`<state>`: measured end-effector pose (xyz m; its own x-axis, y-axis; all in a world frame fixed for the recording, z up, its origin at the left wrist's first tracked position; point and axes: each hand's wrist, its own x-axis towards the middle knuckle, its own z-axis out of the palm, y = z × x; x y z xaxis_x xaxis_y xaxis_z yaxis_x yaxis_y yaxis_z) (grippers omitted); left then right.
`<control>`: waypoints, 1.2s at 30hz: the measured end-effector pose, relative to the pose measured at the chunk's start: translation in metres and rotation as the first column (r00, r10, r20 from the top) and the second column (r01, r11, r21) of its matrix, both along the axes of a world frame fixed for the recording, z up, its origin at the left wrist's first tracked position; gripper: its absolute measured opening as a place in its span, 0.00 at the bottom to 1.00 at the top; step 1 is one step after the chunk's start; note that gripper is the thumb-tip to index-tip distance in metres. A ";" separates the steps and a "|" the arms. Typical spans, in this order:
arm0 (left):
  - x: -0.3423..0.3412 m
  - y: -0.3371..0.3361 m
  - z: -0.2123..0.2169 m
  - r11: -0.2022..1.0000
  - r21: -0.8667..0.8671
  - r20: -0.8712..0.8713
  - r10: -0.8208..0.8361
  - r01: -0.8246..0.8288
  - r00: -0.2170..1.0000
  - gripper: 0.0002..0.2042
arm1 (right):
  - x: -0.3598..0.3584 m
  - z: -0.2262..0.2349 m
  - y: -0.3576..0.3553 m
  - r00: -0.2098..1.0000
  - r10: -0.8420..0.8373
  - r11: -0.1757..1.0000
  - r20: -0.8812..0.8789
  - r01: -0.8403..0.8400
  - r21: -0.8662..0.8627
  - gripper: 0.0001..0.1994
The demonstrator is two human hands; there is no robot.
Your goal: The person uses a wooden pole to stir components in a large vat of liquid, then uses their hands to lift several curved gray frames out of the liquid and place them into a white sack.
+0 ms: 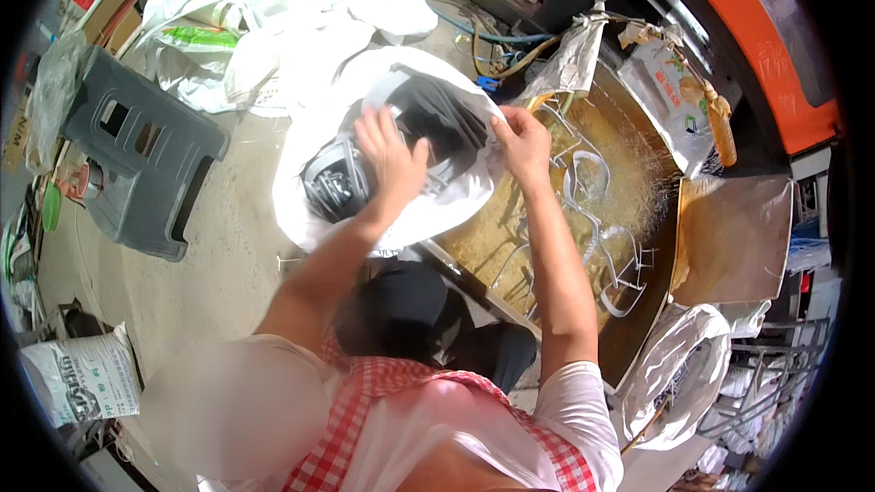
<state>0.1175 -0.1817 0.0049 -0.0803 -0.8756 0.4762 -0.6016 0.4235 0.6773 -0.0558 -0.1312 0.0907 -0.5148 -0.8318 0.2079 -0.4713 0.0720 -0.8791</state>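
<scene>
A large white woven sack (296,191) stands open in front of me, its rim rolled outward. Inside lie dark grey plastic parts (442,118), with looped grey pieces (339,180) piled at the near left side. My left hand (394,157) is over the sack's mouth, fingers stretched apart and slightly blurred; I see nothing in it, and whether it touches the parts I cannot tell. At the sack's right edge my right hand (524,141) pinches the rim between thumb and fingers.
Right of the sack, a metal-sided trough of brownish water (629,173) holds several curved grey plastic pieces (588,178). A grey plastic stool (137,146) stands at left. White sacks (255,27) lie beyond; another lined sack (679,374) sits at lower right. An orange machine (766,36) rises far right.
</scene>
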 end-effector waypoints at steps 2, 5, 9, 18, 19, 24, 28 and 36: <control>0.004 -0.008 0.031 0.952 -0.165 0.169 -0.230 0.258 0.958 0.29 | -0.007 0.005 0.004 1.000 -0.001 1.000 -0.010 0.001 0.029 0.07; -0.007 -0.053 0.027 0.704 -0.143 0.515 -0.547 0.695 0.660 0.21 | -0.012 0.002 -0.002 0.996 0.041 0.998 0.085 -0.044 0.041 0.11; -0.008 -0.094 -0.002 0.811 -0.028 0.682 -0.412 0.584 0.604 0.26 | -0.002 0.007 -0.006 0.999 -0.034 0.999 0.030 0.034 -0.029 0.08; -0.029 -0.093 -0.033 0.827 -0.005 0.781 -0.347 0.562 0.519 0.29 | -0.013 -0.016 0.030 0.998 -0.025 0.999 0.059 0.023 0.033 0.12; -0.028 -0.093 -0.033 0.838 -0.043 0.786 -0.307 0.544 0.536 0.28 | -0.012 -0.018 0.040 0.998 -0.045 0.999 0.034 0.046 -0.022 0.16; 0.006 -0.038 0.041 0.846 -0.085 0.278 -0.488 0.527 0.828 0.11 | -0.041 -0.102 0.169 0.996 0.086 0.878 -0.019 -0.067 0.474 0.16; -0.028 0.065 0.116 0.798 -0.222 -0.009 -0.576 0.560 0.818 0.09 | -0.064 -0.160 0.274 0.953 0.300 0.633 -0.035 -0.172 0.755 0.18; -0.127 0.161 0.038 0.063 0.474 -0.674 -0.616 0.878 0.408 0.12 | -0.099 -0.244 0.321 0.994 0.094 0.608 -0.059 -0.010 0.794 0.18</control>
